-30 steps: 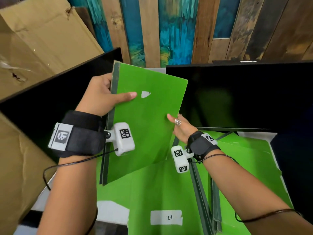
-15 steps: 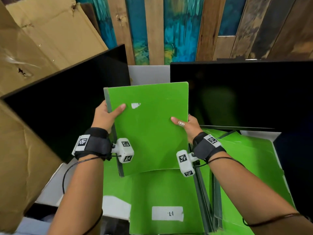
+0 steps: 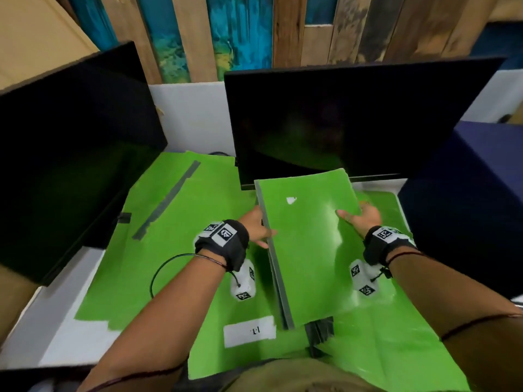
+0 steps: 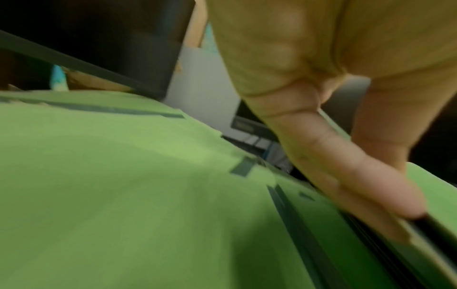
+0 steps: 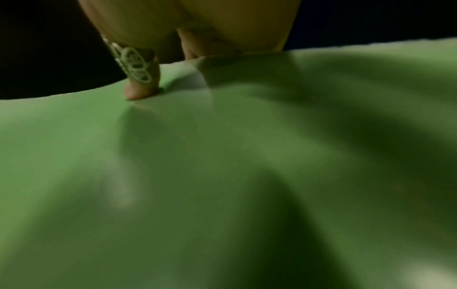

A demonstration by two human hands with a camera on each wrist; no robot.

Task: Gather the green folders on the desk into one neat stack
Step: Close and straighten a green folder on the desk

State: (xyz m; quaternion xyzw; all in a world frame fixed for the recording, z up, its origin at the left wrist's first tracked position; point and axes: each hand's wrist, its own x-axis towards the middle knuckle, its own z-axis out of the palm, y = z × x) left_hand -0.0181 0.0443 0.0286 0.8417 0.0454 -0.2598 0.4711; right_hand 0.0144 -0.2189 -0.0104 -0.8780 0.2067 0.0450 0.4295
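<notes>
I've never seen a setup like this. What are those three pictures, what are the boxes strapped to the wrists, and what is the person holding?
No machine here: a person wears three cameras. The wide picture comes from the head; the two blurry close-ups come from the small white boxes strapped on each wrist. The left hand and right hand grip the opposite edges of a green folder bundle, held above more green folders spread on the white desk. Two dark monitors stand behind.

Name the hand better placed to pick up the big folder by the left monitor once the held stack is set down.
Left. The left hand holds the stack's spine edge, right beside that folder; the right hand is on the stack's far side.
</notes>
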